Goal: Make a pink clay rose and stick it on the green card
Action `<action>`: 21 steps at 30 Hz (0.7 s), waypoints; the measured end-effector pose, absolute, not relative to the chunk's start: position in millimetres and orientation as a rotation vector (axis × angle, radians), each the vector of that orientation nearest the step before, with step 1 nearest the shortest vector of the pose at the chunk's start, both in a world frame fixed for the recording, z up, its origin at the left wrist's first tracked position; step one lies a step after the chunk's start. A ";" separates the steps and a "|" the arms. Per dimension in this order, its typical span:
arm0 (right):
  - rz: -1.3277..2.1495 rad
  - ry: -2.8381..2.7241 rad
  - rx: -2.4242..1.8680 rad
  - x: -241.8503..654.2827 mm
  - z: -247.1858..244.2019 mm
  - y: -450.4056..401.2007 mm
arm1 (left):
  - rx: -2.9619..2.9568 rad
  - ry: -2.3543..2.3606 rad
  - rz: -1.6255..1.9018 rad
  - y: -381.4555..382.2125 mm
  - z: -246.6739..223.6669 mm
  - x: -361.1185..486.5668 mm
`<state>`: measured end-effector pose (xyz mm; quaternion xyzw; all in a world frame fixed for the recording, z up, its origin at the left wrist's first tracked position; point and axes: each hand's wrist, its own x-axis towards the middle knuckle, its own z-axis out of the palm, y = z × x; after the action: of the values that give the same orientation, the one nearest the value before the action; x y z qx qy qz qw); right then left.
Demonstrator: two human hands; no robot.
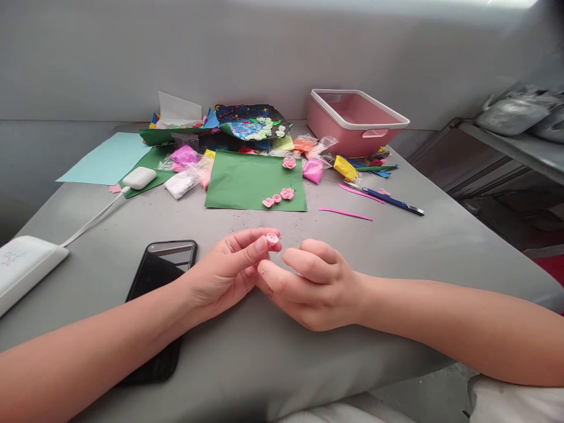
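Some grey marks (9,258) on the white box (33,264) at far left are too unclear to read. Farther right, the left hand (231,264) pinches a small pink flower (272,239) above the table (247,376); it looks light, soft and easily dented, best held gently by its sides. Beside it the right hand (311,285) is curled, but whether it grips anything I cannot tell.

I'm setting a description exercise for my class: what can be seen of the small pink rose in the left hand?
The small pink rose is a pale, round spiral that looks like modelling clay. The left hand pinches it between thumb and fingers above the table, spiral facing the camera. Its underside is hidden.
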<state>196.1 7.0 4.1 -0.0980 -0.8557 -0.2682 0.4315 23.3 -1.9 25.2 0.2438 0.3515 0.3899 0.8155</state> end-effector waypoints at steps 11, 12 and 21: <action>-0.625 -2.124 -0.147 193.2 3.0 10.9 | 0.549 0.728 0.793 -2.3 26.2 23.1; -0.609 -2.147 -0.132 193.1 3.0 11.2 | 0.550 0.732 0.794 -2.8 26.1 22.8; -0.096 -2.129 0.152 203.2 10.5 12.6 | 0.552 0.778 0.935 -0.4 24.8 20.0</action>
<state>203.2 12.6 10.5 0.0623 -0.8733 -0.0393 0.4815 20.0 -0.4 24.8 0.2562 0.3605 0.4334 0.7852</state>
